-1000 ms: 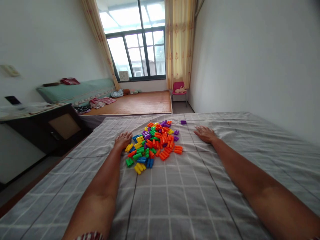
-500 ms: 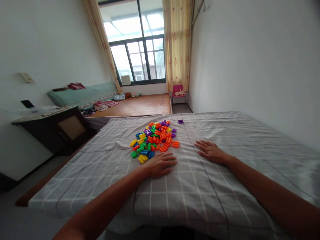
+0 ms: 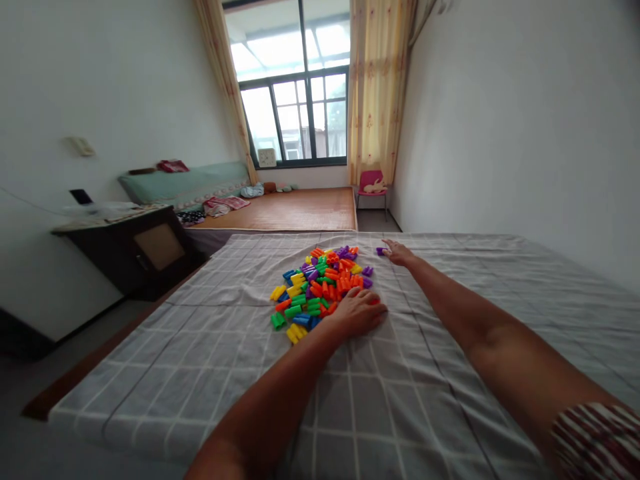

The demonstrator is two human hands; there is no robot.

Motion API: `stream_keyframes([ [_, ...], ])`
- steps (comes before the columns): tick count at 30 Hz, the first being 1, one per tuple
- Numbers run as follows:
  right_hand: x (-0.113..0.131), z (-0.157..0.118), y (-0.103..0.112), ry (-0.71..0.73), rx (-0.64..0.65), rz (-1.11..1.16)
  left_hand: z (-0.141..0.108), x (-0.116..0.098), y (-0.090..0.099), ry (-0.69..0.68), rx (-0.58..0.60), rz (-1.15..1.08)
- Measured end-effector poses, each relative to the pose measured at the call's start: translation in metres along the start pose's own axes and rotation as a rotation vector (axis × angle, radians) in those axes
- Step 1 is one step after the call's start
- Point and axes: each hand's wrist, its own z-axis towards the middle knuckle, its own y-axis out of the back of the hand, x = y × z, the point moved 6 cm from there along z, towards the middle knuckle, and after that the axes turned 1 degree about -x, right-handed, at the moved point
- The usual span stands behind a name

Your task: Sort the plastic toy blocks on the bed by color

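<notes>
A heap of small plastic building pieces (image 3: 320, 283) in orange, green, yellow, blue and purple lies on the checked cloth. My left hand (image 3: 359, 311) is laid over the heap's near right side, palm down and fingers apart. An orange piece (image 3: 374, 301) shows partly from under its fingers; whether they grip it is hidden. Farther back, my right hand (image 3: 397, 253) is stretched out with open fingers at a lone purple piece (image 3: 381, 251). Its thumb is close in front of that piece, and the forefinger extends beyond it.
The grey checked cloth (image 3: 200, 373) covers the table and has folds in it. Behind the table stand a low bed (image 3: 300, 208) and a pink chair (image 3: 371, 181). A dark cabinet (image 3: 135, 247) is at the left, a white wall (image 3: 500, 120) at the right.
My right hand has moved forward and left to the lone purple piece. My left hand has slid forward and right onto the heap's edge. The camera view has shifted slightly.
</notes>
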Motion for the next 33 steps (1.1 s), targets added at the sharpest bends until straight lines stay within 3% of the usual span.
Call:
stream_keyframes([
  [3,0.002,0.021,-0.023,-0.019,0.062,-0.013,-0.012,0.009,0.005,0.026,0.020,0.036],
  [7,0.022,0.042,-0.050,-0.020,0.280,0.199,-0.031,0.051,0.047,0.157,-0.149,-0.029],
  [9,0.044,0.054,-0.058,0.046,0.326,0.362,-0.046,0.091,0.065,0.327,-0.287,-0.079],
  [11,0.063,0.065,-0.062,0.069,0.274,0.375,-0.068,0.134,0.070,0.577,-0.383,-0.088],
  [14,0.084,0.071,-0.077,0.018,0.239,0.240,-0.096,0.178,0.048,0.860,-0.299,-0.083],
  [16,0.099,0.066,-0.088,0.042,0.279,0.215,-0.102,0.187,0.032,0.875,-0.226,-0.119],
  [18,0.116,0.054,-0.092,0.133,0.322,0.265,-0.098,0.185,0.027,0.797,-0.229,-0.161],
  [23,0.145,0.002,-0.058,0.406,0.354,0.381,-0.085,0.173,0.036,0.683,-0.270,-0.288],
  [25,0.141,-0.018,-0.040,0.420,0.361,0.411,-0.084,0.171,0.038,0.706,-0.275,-0.299],
  [28,0.113,-0.040,-0.021,0.308,0.311,0.390,-0.089,0.171,0.040,0.772,-0.290,-0.233],
  [31,0.070,-0.056,-0.022,0.149,0.225,0.218,-0.106,0.181,0.039,0.878,-0.248,-0.164],
  [33,0.048,-0.068,-0.030,0.120,0.176,0.103,-0.126,0.194,0.036,0.978,-0.175,-0.118],
])
